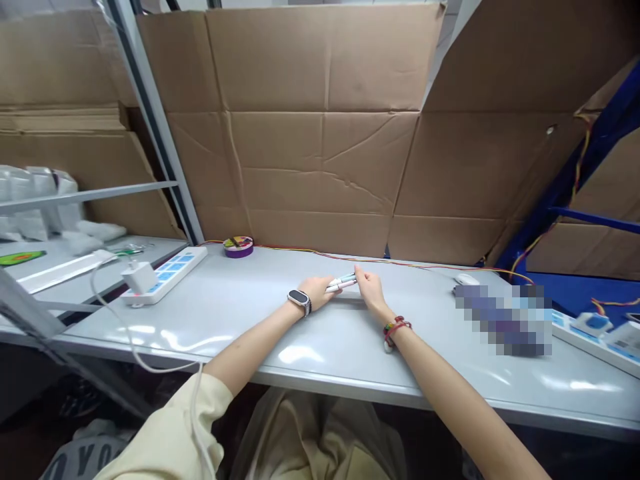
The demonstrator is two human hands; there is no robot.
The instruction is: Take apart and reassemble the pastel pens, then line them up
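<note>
Slim white and pale pens [342, 285] span the gap between my two hands, just above the grey table; I cannot tell exactly how many there are. My left hand [318, 292], with a smart band on the wrist, is closed round their near-left ends. At the other end, my right hand [369, 289] pinches them between thumb and fingers, a red beaded bracelet on that wrist. Parts of the pens are hidden inside the fingers.
A white power strip [176, 273] with a plugged-in charger [141, 277] and cable lies left. A round purple tin-like object [239, 247] sits at the back. Right are a white mouse-like object [467, 280], a blurred dark item [500, 320] and another power strip [590, 340]. Cardboard [320, 160] walls the back.
</note>
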